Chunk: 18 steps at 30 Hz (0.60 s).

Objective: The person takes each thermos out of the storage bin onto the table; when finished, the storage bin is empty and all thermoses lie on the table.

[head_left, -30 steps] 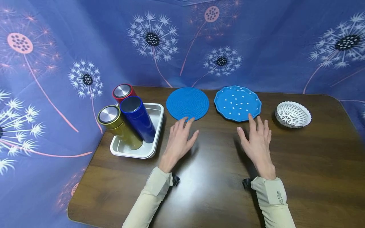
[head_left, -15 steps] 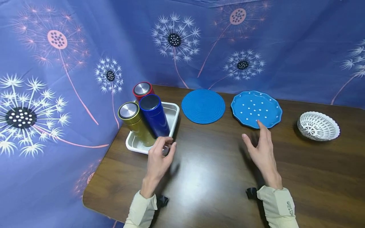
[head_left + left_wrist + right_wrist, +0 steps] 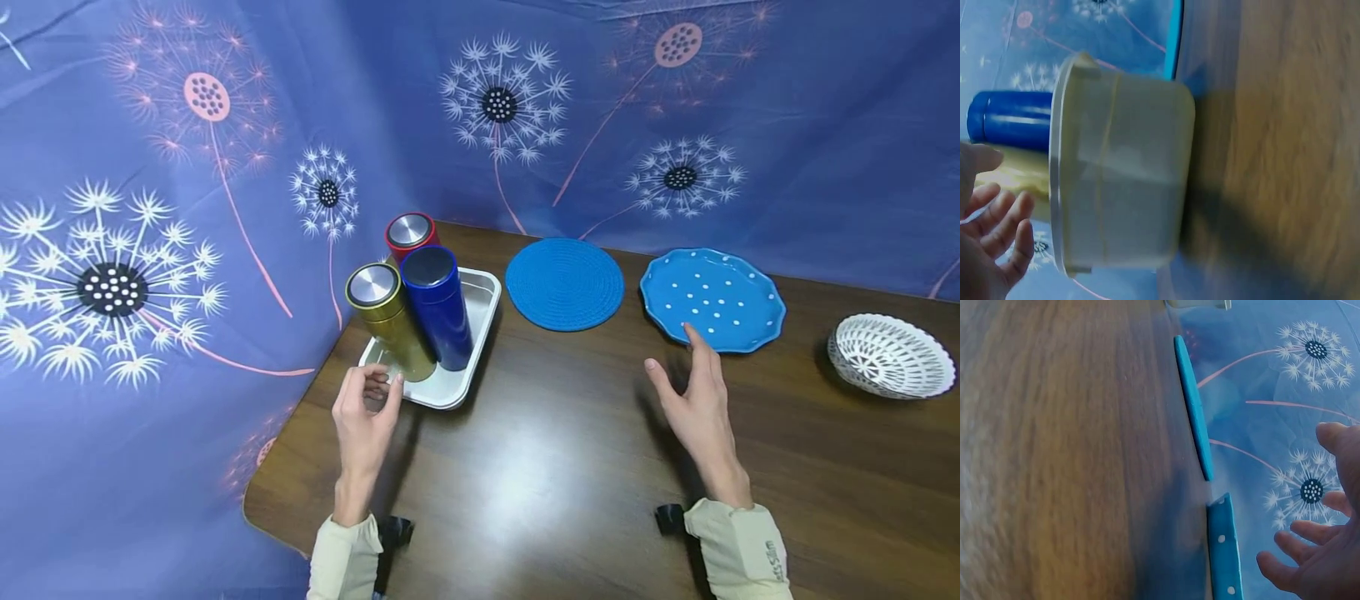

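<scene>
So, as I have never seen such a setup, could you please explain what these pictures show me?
There is no robot here, just a person's two bare hands. The forward-and-down view comes from a camera on the head; the two sideways-looking views come from cameras on the wrists.

On the wooden table, a white tray holds a gold flask and a blue flask. A red flask stands behind them, its base hidden. Farther right are a round blue mat, a dotted blue plate and a white openwork bowl.

Neither hand holds anything: the left hand is by the gold flask, the right hand near the plate.
</scene>
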Each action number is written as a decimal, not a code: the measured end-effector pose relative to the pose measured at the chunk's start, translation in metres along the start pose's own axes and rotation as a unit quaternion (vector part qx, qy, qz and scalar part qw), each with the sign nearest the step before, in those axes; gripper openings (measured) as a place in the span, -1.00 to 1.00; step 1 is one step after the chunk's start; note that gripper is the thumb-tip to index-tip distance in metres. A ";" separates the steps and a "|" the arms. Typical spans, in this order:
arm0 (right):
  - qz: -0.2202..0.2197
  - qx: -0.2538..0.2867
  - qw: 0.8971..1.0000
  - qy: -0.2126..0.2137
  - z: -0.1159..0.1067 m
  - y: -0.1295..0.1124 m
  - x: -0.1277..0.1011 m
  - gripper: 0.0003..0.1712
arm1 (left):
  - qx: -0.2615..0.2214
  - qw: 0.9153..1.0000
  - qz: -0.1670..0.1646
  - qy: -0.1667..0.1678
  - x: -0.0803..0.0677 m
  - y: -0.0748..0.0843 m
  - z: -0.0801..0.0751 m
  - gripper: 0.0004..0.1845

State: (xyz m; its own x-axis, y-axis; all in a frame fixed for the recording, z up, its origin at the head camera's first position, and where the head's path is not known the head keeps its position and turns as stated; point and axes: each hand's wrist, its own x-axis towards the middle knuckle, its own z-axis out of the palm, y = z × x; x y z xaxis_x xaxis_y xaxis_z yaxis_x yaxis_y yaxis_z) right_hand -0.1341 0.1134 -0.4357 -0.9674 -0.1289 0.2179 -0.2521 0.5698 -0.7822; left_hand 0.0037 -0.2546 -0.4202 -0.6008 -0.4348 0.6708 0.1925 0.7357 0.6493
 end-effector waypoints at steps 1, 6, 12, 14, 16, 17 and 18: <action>0.000 0.000 1.000 0.002 0.000 0.000 0.000 -0.18 | 0.004 1.000 -0.009 0.002 0.001 -0.002 -0.001 -0.79; -0.002 0.004 1.000 0.005 -0.002 -0.001 -0.001 -0.18 | 0.024 0.998 -0.065 0.012 0.004 -0.015 -0.004 -0.67; -0.002 0.009 1.000 -0.006 0.003 -0.002 -0.001 -0.17 | 0.034 0.993 -0.116 0.010 0.008 -0.030 -0.007 -0.59; -0.007 0.014 1.000 -0.005 0.007 -0.003 -0.001 -0.18 | 0.025 0.991 -0.135 0.004 0.010 -0.034 -0.007 -0.59; -0.014 0.024 1.000 -0.004 0.011 -0.005 0.000 -0.20 | 0.013 0.988 -0.156 -0.005 0.012 -0.038 -0.009 -0.58; -0.017 0.030 0.999 -0.005 0.014 -0.007 0.000 -0.20 | 0.004 0.986 -0.165 -0.009 0.013 -0.039 -0.010 -0.58; -0.018 0.037 0.999 -0.010 0.016 -0.008 0.000 -0.20 | -0.004 0.985 -0.174 -0.012 0.014 -0.040 -0.012 -0.58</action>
State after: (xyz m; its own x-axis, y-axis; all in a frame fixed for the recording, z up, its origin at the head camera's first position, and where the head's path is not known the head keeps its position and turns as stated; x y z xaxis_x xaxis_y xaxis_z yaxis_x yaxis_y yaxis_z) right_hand -0.1324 0.0954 -0.4389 -0.9577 -0.1646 0.2361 -0.2874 0.5027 -0.8153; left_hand -0.0033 -0.2961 -0.4326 -0.6489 -0.6481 0.3985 -0.0225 0.5399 0.8414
